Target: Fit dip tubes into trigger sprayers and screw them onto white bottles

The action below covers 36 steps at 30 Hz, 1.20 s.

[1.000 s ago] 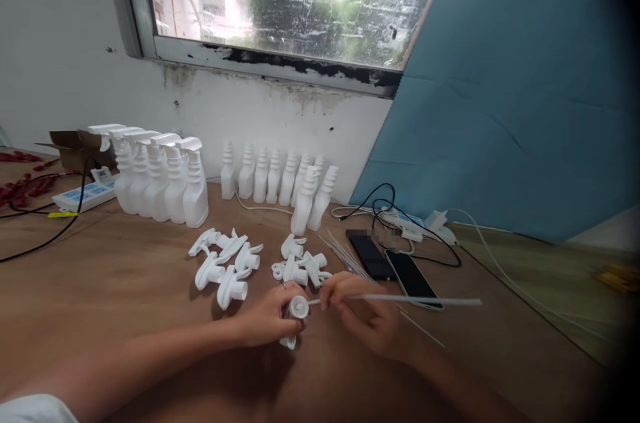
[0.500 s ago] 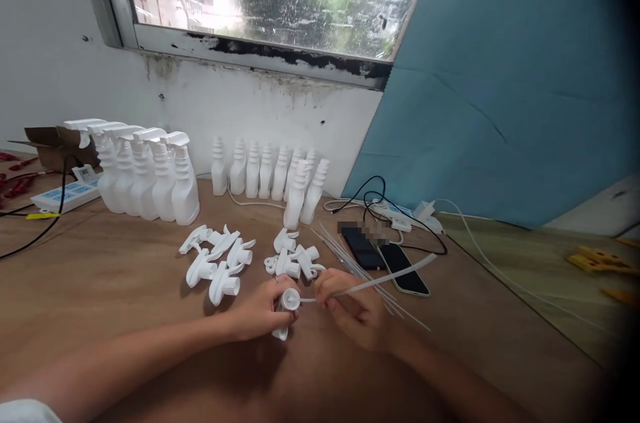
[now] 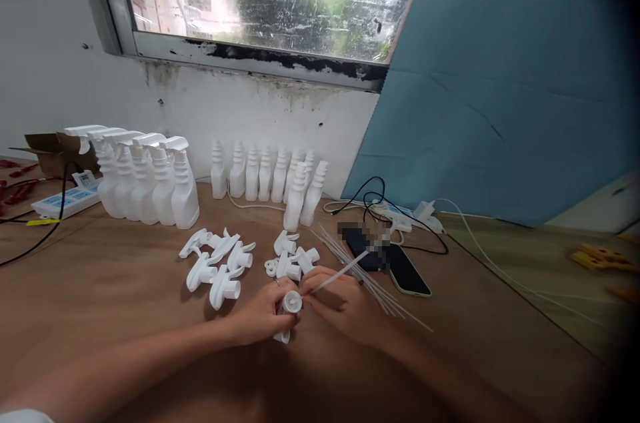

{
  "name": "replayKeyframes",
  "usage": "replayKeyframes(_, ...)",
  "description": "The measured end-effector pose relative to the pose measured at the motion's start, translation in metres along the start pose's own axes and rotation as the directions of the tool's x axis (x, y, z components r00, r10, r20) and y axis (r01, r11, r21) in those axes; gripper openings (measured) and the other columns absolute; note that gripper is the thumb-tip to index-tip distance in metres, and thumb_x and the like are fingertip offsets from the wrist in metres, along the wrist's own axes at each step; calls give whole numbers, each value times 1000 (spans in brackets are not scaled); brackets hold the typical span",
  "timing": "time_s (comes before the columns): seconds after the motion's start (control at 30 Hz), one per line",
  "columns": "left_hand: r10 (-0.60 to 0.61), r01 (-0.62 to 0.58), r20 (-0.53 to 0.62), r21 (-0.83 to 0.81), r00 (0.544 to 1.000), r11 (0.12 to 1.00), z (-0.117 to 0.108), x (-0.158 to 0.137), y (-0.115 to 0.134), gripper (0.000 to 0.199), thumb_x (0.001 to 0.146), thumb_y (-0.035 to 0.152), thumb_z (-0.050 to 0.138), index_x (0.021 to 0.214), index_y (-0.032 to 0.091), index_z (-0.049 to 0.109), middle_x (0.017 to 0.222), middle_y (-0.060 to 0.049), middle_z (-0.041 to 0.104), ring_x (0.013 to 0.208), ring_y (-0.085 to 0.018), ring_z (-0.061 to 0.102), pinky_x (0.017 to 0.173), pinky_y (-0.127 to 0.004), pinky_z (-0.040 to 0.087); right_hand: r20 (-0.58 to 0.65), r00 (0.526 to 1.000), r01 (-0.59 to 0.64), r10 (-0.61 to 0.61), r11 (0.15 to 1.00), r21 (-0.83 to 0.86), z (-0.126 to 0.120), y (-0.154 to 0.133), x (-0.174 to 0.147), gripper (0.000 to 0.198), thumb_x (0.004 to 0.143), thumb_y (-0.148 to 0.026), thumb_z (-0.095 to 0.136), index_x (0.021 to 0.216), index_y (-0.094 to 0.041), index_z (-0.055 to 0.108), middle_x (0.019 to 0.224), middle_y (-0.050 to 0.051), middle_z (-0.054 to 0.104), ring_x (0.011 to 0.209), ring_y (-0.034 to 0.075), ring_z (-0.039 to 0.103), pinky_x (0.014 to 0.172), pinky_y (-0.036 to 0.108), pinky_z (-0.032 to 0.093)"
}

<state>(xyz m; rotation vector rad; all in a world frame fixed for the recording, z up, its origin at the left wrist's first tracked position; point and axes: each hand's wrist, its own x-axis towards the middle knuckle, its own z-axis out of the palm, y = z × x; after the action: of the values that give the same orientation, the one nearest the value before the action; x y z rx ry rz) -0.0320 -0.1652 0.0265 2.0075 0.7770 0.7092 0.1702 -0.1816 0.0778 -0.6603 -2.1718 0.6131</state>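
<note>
My left hand [image 3: 270, 311] is closed around a white trigger spray head [image 3: 292, 303], its round collar opening turned up toward me. Between the fingertips of my right hand [image 3: 340, 299] is pinched a thin translucent tube [image 3: 345, 268]. The tube's near end is hidden by the fingers beside the collar, so I cannot tell whether it sits inside. Its far end slants up to the right over the phones. Just beyond my hands lies a small pile of white spray heads [image 3: 287, 267]. Another group of spray heads [image 3: 220, 266] rests to the left.
Several white bottles without heads [image 3: 265, 173] stand along the wall. Bottles with spray heads fitted [image 3: 150, 183] stand at the left, near a power strip [image 3: 65, 199]. Loose tubes [image 3: 395, 303] lie right of my hands, beside a phone [image 3: 407, 271] and black cables [image 3: 440, 246].
My right hand has moved left, closer to the spray head, and the tube now tilts more steeply upward. My left hand keeps its hold almost in place.
</note>
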Motion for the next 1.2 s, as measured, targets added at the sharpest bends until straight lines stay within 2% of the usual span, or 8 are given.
replayKeyframes(0.1,-11,11,7,6,1000,1000,-1,1,0,9,80,25,56,83,16,57,89,-2,53,86,-17,50,79,-26,40,-8,998,-58,58,998,-22,4,5,0,8,90,-21,59,91,-19,67,90,5,66,84,15,63,79,29,51)
replayKeyframes(0.47,12,-12,-13,-36,1000,999,5,2,-5,18,84,33,54,83,15,56,90,-4,53,88,-19,50,83,-28,42,30,995,-97,96,995,16,15,9,-2,18,94,-18,49,84,-23,63,84,4,67,79,18,63,72,32,51)
replayKeyframes(0.8,10,-9,11,-38,1000,999,5,3,-8,10,81,25,53,87,17,56,94,-3,54,91,-19,51,87,-28,40,-22,995,-100,99,995,-1,27,14,-9,19,96,-21,49,86,-22,65,85,2,63,81,14,60,75,27,48)
replayKeyframes(0.97,4,-4,-3,-71,1000,997,4,3,-4,9,80,26,54,82,17,53,92,-3,53,90,-19,50,85,-29,41,-91,991,-99,95,994,-38,30,15,-10,19,94,-21,50,81,-23,63,81,3,59,76,16,58,68,29,46)
replayKeyframes(1.2,14,-15,-14,-72,1000,997,6,1,-7,6,79,21,54,83,16,54,93,-3,53,90,-18,51,85,-28,40,-81,992,-98,93,993,-61,32,15,-5,23,95,-19,47,75,-20,58,75,1,56,70,15,54,65,28,42)
